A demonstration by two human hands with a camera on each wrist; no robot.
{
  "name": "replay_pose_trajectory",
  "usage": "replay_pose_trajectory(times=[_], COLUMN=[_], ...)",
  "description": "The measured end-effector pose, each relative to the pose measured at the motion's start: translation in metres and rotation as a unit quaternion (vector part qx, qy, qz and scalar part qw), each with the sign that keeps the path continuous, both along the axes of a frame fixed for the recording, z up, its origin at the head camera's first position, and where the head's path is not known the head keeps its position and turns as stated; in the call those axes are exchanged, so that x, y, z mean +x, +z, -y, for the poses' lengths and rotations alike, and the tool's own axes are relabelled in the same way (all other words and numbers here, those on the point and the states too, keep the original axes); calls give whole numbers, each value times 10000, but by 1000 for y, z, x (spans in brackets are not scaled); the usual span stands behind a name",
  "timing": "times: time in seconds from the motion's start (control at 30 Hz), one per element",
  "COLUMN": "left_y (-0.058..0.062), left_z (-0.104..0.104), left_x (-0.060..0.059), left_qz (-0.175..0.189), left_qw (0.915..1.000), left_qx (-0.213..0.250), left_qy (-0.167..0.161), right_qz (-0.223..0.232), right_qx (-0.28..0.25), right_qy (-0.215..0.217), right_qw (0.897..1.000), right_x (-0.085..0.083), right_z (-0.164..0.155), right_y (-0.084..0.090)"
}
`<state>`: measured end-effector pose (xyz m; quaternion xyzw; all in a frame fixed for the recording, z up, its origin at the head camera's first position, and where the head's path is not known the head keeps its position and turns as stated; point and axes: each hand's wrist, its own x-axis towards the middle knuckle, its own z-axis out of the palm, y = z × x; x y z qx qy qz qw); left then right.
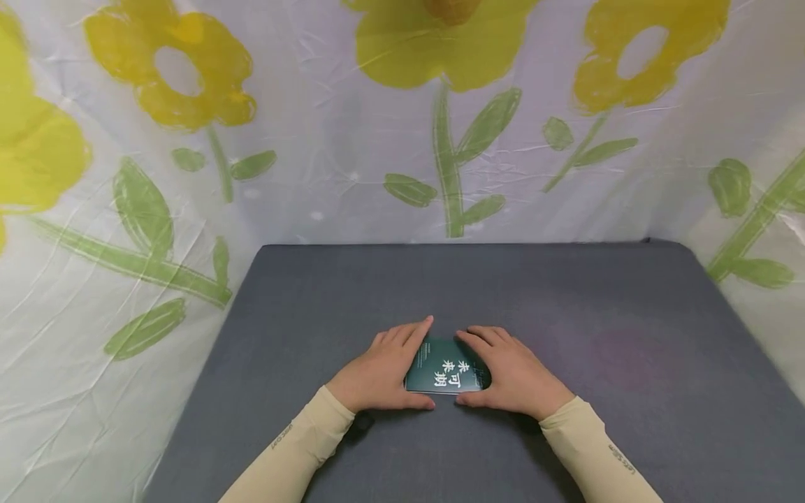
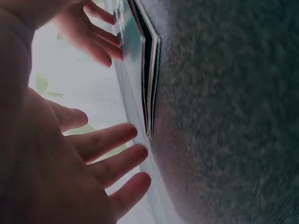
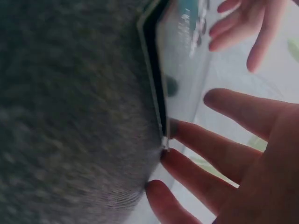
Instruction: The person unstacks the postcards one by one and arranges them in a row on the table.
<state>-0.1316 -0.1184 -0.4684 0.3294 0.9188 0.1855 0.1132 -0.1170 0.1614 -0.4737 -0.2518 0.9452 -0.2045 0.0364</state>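
The big gray table [image 1: 566,314] is in front of me, and behind it hangs a sheet with yellow flowers [image 1: 377,140]. A small green book [image 1: 443,370] lies flat on the table, its long way pointing away from me. My left hand [image 1: 383,370] is at the book's left edge, my right hand [image 1: 512,374] at its right edge. Both are equally near. My fingers [image 2: 110,142] are loose and straight, grasping nothing.

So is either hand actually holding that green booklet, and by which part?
Neither hand grips it. The green booklet lies flat on the grey table; the left hand and right hand flank its left and right edges with straight fingers.
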Motion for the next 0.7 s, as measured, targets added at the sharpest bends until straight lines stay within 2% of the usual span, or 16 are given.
replay_pose_trajectory(times=[0.37,0.7], left_y=[4,-2], left_z=[1,0], left_x=[-2,-2], left_qz=[-110,-142], left_qw=[9998,9998], left_qx=[-130,-104], left_qy=[38,-22], right_qz=[164,189], right_qx=[73,50], right_qy=[37,170], right_qw=[9998,9997], right_x=[-3,-1], right_z=[-3,-1], right_y=[8,7])
